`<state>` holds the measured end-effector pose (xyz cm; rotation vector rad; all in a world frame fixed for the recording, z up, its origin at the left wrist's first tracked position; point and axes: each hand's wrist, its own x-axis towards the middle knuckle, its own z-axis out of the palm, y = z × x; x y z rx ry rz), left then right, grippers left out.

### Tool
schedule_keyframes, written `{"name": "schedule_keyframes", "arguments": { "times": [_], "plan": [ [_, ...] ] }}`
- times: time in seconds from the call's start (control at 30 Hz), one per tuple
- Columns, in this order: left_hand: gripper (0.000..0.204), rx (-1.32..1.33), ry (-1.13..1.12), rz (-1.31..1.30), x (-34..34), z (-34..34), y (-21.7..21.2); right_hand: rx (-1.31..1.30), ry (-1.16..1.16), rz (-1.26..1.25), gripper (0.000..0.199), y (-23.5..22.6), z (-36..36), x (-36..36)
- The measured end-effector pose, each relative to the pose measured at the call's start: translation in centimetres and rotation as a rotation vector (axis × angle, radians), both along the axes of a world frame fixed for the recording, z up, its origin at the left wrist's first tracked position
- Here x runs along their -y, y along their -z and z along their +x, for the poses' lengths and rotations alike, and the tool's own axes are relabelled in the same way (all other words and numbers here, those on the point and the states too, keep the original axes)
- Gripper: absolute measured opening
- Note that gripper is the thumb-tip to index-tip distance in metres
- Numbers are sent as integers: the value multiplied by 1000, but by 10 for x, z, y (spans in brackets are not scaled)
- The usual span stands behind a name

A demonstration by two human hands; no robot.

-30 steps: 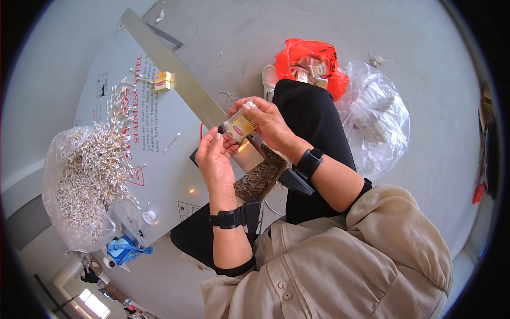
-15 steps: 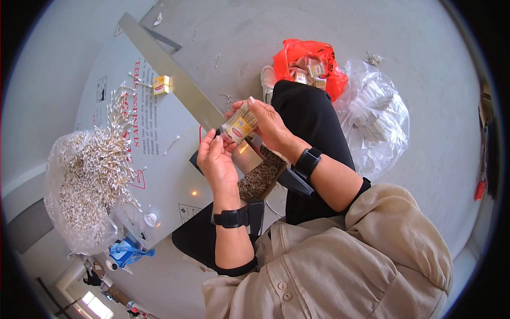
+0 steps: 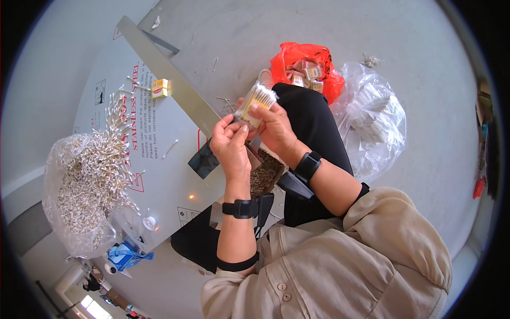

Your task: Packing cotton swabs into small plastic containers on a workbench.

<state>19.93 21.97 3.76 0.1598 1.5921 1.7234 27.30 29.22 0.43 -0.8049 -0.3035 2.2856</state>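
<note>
Between my two hands is a small clear pack of cotton swabs [image 3: 258, 99] with a yellow label, its white tips toward the far end. My right hand [image 3: 277, 130] grips it from the right, with the thumb over the label. The fingertips of my left hand [image 3: 232, 143] pinch its near left end. Below my hands, a box of brown bits [image 3: 265, 173], too small to name, shows partly behind my left wrist. On the table to the left, a big clear bag spills loose cotton swabs [image 3: 87, 183].
A small yellow box [image 3: 160, 87] stands near the edge of the steel table [image 3: 175, 80]. On the floor are a red bag [image 3: 289, 52] with several swab packs and a clear bag [image 3: 390, 125] of white things. A blue item [image 3: 123, 256] lies at the table's near left corner.
The pack has been tipped, so its white swab tips now show at the far end. Both hands have shifted slightly right, and my left hand has closed in around the pack's lower end.
</note>
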Motion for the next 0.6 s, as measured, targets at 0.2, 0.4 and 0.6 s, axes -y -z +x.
{"name": "schedule_keyframes", "arguments": {
  "times": [0.2,0.4,0.6],
  "plan": [
    [31,-378,101,-10,12,-3,-20,114,56,-28,23,3,12,-18],
    [47,-1070,473,-132,40,-12,-47,126,-154,-259,21,-18,24,1],
    [43,-1093,506,-54,68,-3,-55,134,-370,-332,21,-26,30,25]
  ]
}}
